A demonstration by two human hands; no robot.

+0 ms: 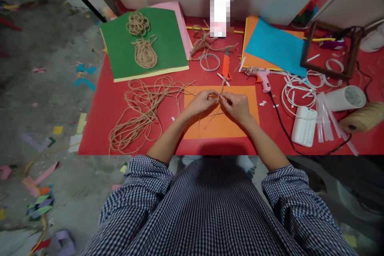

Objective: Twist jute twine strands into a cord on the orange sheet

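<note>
Both hands meet over an orange sheet (237,128) on the red table. My left hand (202,102) pinches a piece of jute twine (223,84) from the left, thumb and fingers together. From the right, my right hand (237,105) grips the same twine close by, its fingers curled. The twine's upper part looks twisted or braided and points away from me; thin loose ends trail below the hands. The exact spot between the fingertips is partly hidden. Just beyond lies an orange box cutter (226,67).
A loose heap of twine (144,112) lies left; coiled twine (146,54) rests on green sheets (168,28). To the right are a pink glue gun (263,78) with its cord, a white power strip (304,126), glue sticks (323,122), a twine spool (366,118) and a wooden frame (306,50).
</note>
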